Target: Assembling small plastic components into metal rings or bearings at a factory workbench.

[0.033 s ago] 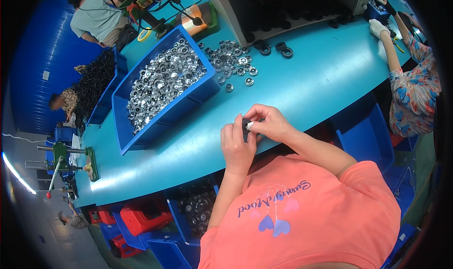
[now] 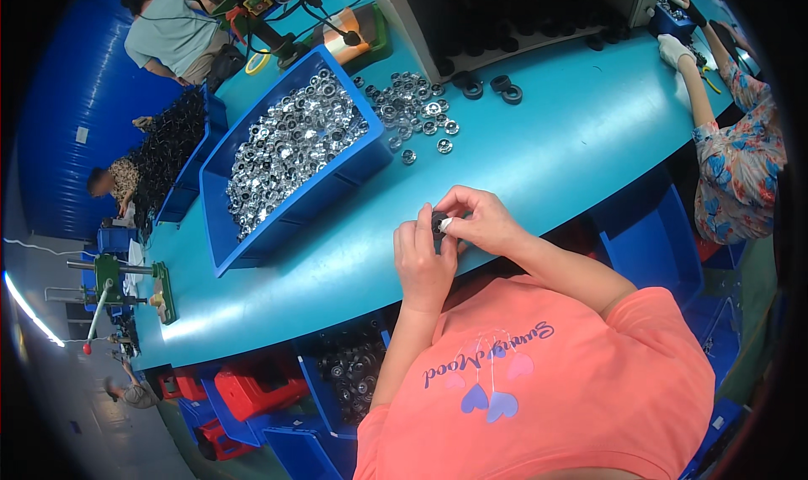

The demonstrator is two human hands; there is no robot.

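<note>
Close to the table's near edge, my left hand [image 2: 425,259] and my right hand [image 2: 483,221] meet around a small black ring-shaped part [image 2: 438,222]. Fingers of both hands are closed on it and cover most of its outline. A bit of white shows at my right thumb tip; whether it is a finger cover or part of the piece, I cannot tell. Beyond my hands, shiny silver round metal parts [image 2: 412,101] lie loose on the teal table [image 2: 539,160]. More of them fill a tilted blue bin [image 2: 295,219] to the left.
Several black rings [image 2: 510,94] lie before an open-fronted metal box [image 2: 412,17] holding more. A green press machine [image 2: 269,29] stands at the back left. Co-workers sit left and right; one wears white gloves [image 2: 673,50]. Blue bins [image 2: 652,236] and red stools [image 2: 257,387] are below the table.
</note>
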